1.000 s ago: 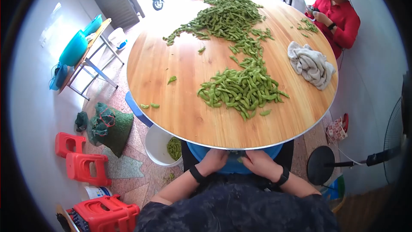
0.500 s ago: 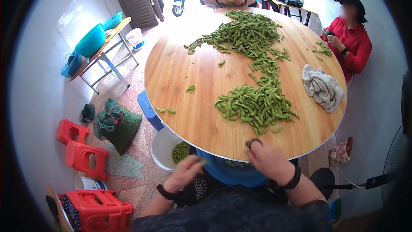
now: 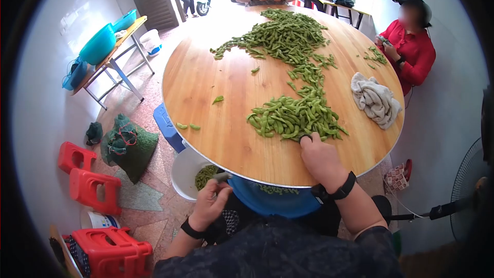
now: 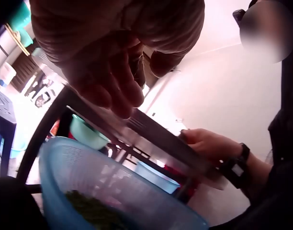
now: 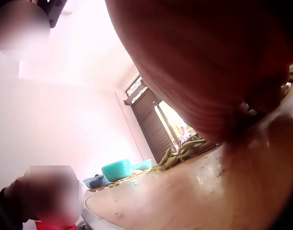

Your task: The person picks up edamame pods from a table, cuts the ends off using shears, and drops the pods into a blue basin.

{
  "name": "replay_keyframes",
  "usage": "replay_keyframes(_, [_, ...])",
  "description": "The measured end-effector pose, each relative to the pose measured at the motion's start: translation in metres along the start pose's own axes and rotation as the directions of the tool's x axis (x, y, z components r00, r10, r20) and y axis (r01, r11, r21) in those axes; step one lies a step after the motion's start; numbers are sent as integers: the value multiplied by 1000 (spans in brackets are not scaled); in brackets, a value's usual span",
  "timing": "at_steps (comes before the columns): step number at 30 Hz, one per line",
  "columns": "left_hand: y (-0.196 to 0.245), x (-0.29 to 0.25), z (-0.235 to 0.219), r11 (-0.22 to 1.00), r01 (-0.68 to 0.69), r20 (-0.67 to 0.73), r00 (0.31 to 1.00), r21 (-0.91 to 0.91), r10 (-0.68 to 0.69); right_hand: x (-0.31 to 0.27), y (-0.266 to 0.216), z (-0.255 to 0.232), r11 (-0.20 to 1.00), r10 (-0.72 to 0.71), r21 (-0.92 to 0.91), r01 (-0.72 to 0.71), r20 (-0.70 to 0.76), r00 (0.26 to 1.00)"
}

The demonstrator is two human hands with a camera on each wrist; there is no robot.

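My right hand (image 3: pixel 323 163) reaches over the table edge to the near side of a heap of green edamame pods (image 3: pixel 293 116). A black band (image 3: pixel 307 137) circles one of its digits. Its fingertips are at the pods and mostly hidden, so I cannot tell whether they grip one. My left hand (image 3: pixel 211 203) is below the tabletop, fingers loosely bent, beside a white bucket (image 3: pixel 178 175) of green pods or shells. A grey-green piece (image 3: pixel 222 176) shows at its fingertips. In the left wrist view, the left hand (image 4: pixel 118 52) hangs above a blue basin (image 4: pixel 113 172) holding green stuff.
The round wooden table (image 3: pixel 206 144) carries a larger pod heap (image 3: pixel 288 36) and a crumpled cloth (image 3: pixel 374 100). Two people sit around it, one in red (image 3: pixel 417 51). Red stools (image 3: pixel 110 252) and a green sack (image 3: pixel 131 146) stand left; a fan (image 3: pixel 465 195) is at right.
Both hands were together over the blue basin under the table edge. They then parted: the right hand rose forward to the pods, the left moved left toward the white bucket.
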State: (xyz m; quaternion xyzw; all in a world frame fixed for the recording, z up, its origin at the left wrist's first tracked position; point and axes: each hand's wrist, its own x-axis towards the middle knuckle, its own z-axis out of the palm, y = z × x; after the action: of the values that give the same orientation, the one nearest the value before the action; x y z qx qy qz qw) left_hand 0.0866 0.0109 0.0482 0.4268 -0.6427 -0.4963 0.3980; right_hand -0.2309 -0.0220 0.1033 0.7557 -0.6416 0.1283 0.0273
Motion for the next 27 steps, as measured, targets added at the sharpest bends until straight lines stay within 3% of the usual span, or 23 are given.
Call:
replay_keyframes(2, [9,10,13,995,-60,167,985,85,45,-4,-1,-8,1000,8,-24,-8,28,1000])
replay_keyframes(4, [32,23,36,979,-191,197,965,66,175,-6,1,-8,1000,5,-22,-3,74,997])
replay_keyframes(8, [32,36,60,974,-226,309,925,-20,221,-12,9,-6,996,-7,94,8,-10,1000])
replay_keyframes(9, [33,40,64,989,-136,350,925,-52,145,-14,9,-9,981,31,191,-19,-56,998])
replay_keyframes(10, [34,42,68,989,-136,349,926,-51,145,-15,9,-12,957,72,286,-41,-98,993])
replay_keyframes(11, [35,45,74,985,41,357,934,-166,21,-18,5,-18,957,71,287,-40,-99,993])
replay_keyframes(12, [36,48,80,937,214,379,920,-276,-99,-22,-5,-25,841,72,541,-19,-77,994])
replay_keyframes(13, [41,52,85,938,210,378,921,-275,-95,-26,-13,-29,659,65,752,0,-58,996])
replay_keyframes(15, [50,57,91,841,327,421,897,-430,-133,-37,-26,-26,664,38,748,-11,-19,999])
replay_keyframes(17, [31,58,94,839,323,464,880,-439,-95,-46,-35,-19,668,10,743,-20,18,1000])
replay_keyframes(18, [27,58,94,834,324,510,858,-448,-60,-49,-37,-13,714,-18,699,40,-39,999])
replay_keyframes(20, [26,54,100,803,327,482,875,-498,-57,-52,-41,-4,754,-47,649,101,-100,994])
replay_keyframes(23, [25,49,102,918,165,334,942,-360,-39,-52,-46,4,799,-82,565,206,-236,968])
replay_keyframes(27, [25,52,96,875,258,382,920,-409,-92,-53,-44,-6,846,-137,485,221,-203,970])
